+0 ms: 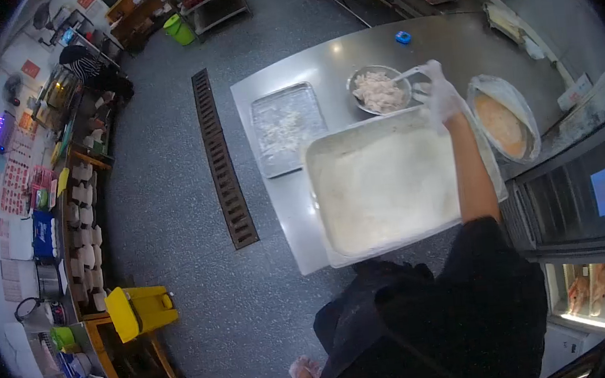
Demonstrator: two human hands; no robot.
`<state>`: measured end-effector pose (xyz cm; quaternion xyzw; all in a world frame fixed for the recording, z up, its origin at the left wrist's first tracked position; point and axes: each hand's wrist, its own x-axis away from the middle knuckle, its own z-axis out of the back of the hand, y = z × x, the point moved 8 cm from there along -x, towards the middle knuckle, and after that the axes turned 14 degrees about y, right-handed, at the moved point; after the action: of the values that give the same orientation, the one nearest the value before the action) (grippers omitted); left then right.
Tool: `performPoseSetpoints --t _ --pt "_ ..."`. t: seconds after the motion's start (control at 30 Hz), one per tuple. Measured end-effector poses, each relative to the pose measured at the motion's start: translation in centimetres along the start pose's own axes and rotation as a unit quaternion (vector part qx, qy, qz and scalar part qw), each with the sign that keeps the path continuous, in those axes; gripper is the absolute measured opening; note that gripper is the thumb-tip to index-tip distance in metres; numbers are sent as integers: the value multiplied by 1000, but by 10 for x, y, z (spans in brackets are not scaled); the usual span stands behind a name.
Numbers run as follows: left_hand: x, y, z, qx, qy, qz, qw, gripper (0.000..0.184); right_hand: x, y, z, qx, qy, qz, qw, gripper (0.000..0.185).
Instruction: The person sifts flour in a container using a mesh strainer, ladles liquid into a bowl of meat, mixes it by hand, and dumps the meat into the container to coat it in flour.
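Observation:
My right hand, in a clear plastic glove, is closed on the white handle of a utensil that reaches into a metal bowl of pale chopped meat. Just below the bowl lies a large tray of white powder. Left of it, a metal tray holds scattered white pieces. To the right of my hand is a plastic-lined container with an orange-tinted content. My left hand, also gloved, hangs low at the bottom, away from the table; its fingers are too small and blurred to read.
A steel table carries the trays and a small blue object. A floor drain runs left of it. Further left stand a yellow bin and a long counter with white boxes. Another person bends at the upper left.

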<state>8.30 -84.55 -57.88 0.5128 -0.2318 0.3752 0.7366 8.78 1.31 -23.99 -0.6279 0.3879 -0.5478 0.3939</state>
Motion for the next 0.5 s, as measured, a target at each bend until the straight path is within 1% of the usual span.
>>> performPoseSetpoints --t 0.03,0.07,0.1,0.13,0.17,0.2,0.23,0.27,0.3,0.33,0.37,0.4,0.43,0.47,0.5 --pt "-18 -18 9 117 39 162 979 10 26 0 5 -21 35 -1 999 61" --pt "-34 -14 17 115 39 161 980 10 8 6 28 198 -5 210 957 61" --pt "-49 -5 26 -29 25 82 996 9 22 17 31 308 -24 362 879 62" --pt "-68 7 34 -169 11 0 986 9 43 28 36 432 18 529 731 63" --pt "-92 22 46 -162 14 -5 987 9 67 44 45 485 93 653 574 64" --pt "-109 71 37 -365 -70 -292 881 9 78 71 46 518 70 612 593 64" --pt "-111 97 16 -516 -144 -541 649 8 85 94 38 550 17 509 662 64" --pt "-132 123 17 -511 -146 -555 640 8 98 111 29 579 -30 382 720 63" --pt "-170 161 36 -277 -187 -399 854 9 114 123 18 602 -61 280 745 63" --pt "-213 184 47 -157 -192 -171 954 11 134 130 6 618 -81 205 755 63" --pt "-249 210 61 5 -117 49 992 14 150 131 -3 634 -79 172 750 64" --pt "-277 253 55 -2 -150 38 988 14 162 129 -15 644 -65 155 746 64" --pt "-300 313 50 -1 -206 -148 967 19 170 128 -22 650 -45 137 746 64" --pt "-308 363 62 3 -246 -324 914 24 179 132 -29 639 -25 114 760 64" --pt "-301 405 63 36 -300 -323 897 30 187 134 -29 603 0 79 794 67"
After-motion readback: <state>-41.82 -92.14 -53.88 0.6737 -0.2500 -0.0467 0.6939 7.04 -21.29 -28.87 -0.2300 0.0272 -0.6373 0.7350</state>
